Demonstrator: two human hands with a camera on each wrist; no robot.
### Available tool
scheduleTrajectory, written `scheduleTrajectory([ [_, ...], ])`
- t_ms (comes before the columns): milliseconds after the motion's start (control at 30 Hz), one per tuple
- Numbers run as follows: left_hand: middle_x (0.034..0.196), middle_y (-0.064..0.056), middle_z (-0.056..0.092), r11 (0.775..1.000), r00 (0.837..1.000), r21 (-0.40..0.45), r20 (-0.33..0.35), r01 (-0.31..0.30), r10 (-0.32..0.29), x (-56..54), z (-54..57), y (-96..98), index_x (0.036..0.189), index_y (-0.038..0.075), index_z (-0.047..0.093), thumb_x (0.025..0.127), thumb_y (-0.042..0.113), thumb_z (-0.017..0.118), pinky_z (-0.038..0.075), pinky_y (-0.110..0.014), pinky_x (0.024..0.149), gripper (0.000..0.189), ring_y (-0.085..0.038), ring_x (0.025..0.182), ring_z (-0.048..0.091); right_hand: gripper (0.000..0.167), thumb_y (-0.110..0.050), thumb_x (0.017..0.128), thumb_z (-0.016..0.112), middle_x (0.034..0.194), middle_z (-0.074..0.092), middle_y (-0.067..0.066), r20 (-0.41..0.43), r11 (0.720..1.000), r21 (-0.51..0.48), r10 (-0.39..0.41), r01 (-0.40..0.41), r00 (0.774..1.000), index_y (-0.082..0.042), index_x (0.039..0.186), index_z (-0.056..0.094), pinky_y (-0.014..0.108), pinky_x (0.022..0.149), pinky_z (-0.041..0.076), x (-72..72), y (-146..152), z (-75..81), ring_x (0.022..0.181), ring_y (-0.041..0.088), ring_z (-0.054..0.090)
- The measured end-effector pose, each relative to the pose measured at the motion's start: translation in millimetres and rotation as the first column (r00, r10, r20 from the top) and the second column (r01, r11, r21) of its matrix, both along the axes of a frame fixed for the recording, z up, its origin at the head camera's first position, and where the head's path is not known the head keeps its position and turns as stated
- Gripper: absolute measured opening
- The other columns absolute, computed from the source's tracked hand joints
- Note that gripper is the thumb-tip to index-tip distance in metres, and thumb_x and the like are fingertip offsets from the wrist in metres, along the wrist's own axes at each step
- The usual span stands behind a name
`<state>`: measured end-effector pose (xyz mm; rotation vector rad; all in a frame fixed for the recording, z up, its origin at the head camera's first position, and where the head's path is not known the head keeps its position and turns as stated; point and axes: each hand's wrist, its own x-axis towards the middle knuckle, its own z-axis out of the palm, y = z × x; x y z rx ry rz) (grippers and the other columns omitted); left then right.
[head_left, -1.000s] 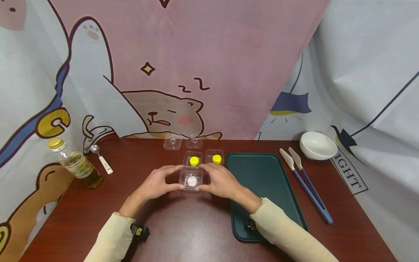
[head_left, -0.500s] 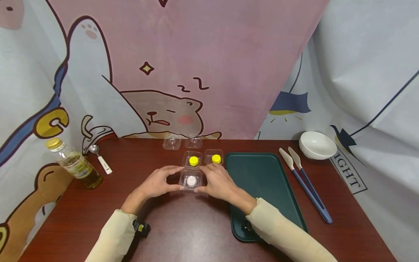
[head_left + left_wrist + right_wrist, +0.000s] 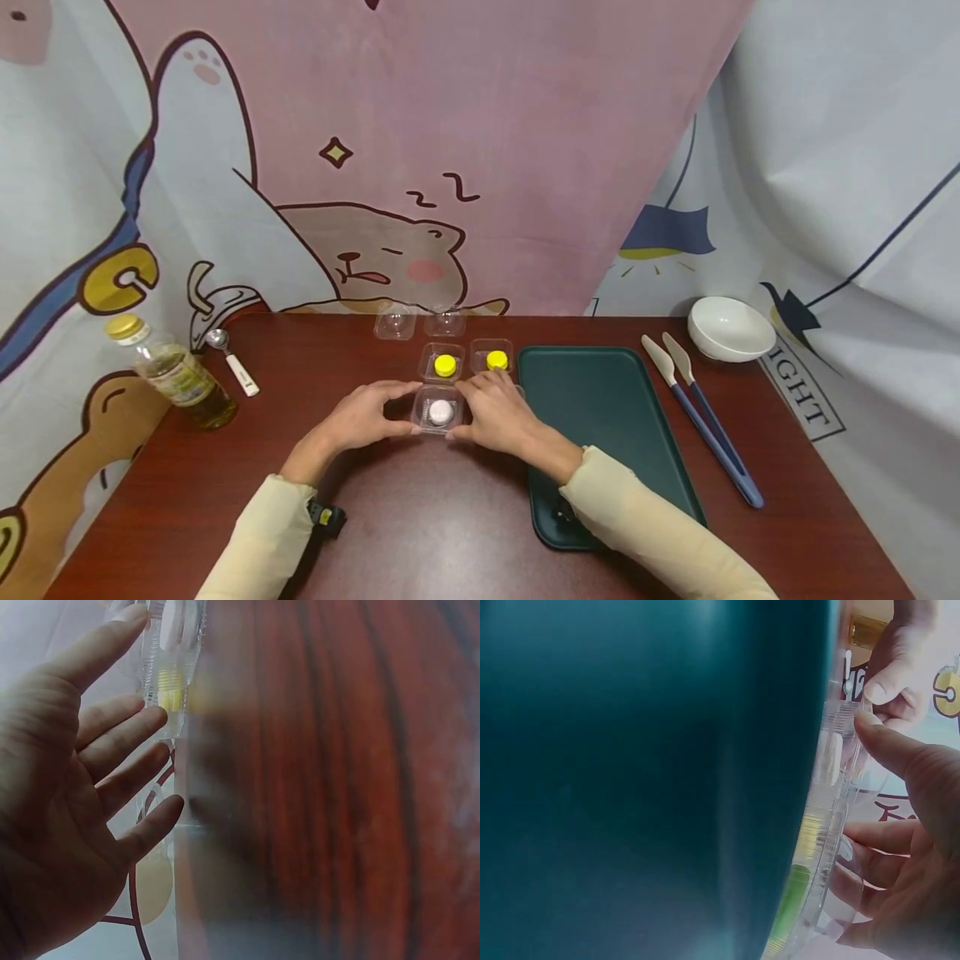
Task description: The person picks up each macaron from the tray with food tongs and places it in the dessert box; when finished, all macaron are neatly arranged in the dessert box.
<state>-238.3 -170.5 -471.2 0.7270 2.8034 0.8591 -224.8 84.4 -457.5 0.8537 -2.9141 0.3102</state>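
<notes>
A small clear plastic box (image 3: 423,423) with a round white piece (image 3: 440,412) in it stands between my two hands. My left hand (image 3: 366,414) holds its left side, thumb at the front corner and fingers at the back. My right hand (image 3: 498,412) grips the right side the same way, thumb in front. Behind it, two more clear boxes each hold a round yellow piece (image 3: 445,365). In the right wrist view, a green piece (image 3: 791,896) shows through clear plastic near my right fingers; my right hand hides that spot in the head view.
Two clear plastic pieces (image 3: 395,322) lie at the table's back edge. A dark green tray (image 3: 600,417) lies right of the boxes, under my right forearm. Blue-handled tongs (image 3: 708,429) and a white bowl (image 3: 731,330) are farther right. At left are an oil bottle (image 3: 180,379) and a measuring spoon (image 3: 238,371).
My right hand and forearm have shifted slightly left and inward against the box. The left hand keeps its hold, and the box stays in nearly the same place.
</notes>
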Motion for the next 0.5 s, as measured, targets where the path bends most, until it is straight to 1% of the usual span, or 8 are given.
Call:
scheduleTrajectory([
  [133,0.140,-0.010,0.064,1.000,1.000,-0.012,0.009,-0.008,0.008,-1.2,-0.8,-0.7,0.145,0.021,0.058,0.081,0.047,0.083,0.049,-0.052,0.106,0.074,-0.029,0.131,0.059,0.078,-0.058,0.077,0.083,0.127,0.069,0.013,0.010,1.000,-0.004,0.011,-0.011,1.000,-0.006,0.132,0.065,0.058,0.118,0.034,-1.4,0.3,0.3,0.125,0.033,0.059],
  [333,0.140,-0.006,0.065,1.000,1.000,-0.017,0.029,0.006,-0.006,-2.2,1.1,1.0,0.145,0.021,0.058,0.081,0.050,0.082,0.052,-0.051,0.103,0.074,-0.027,0.130,0.060,0.078,-0.059,0.076,0.082,0.126,0.070,0.012,0.002,1.000,0.010,0.005,-0.005,1.000,-0.006,0.132,0.066,0.056,0.117,0.036,-0.9,1.0,0.0,0.124,0.032,0.060],
  [500,0.138,-0.005,0.066,0.999,1.000,-0.050,0.020,0.002,-0.001,-2.9,1.2,2.6,0.145,0.021,0.058,0.081,0.050,0.082,0.054,-0.049,0.097,0.074,-0.024,0.124,0.064,0.078,-0.056,0.076,0.084,0.125,0.070,0.013,-0.006,1.000,0.003,0.002,-0.002,1.000,-0.005,0.131,0.066,0.055,0.116,0.038,-0.7,0.3,-1.3,0.123,0.033,0.060],
])
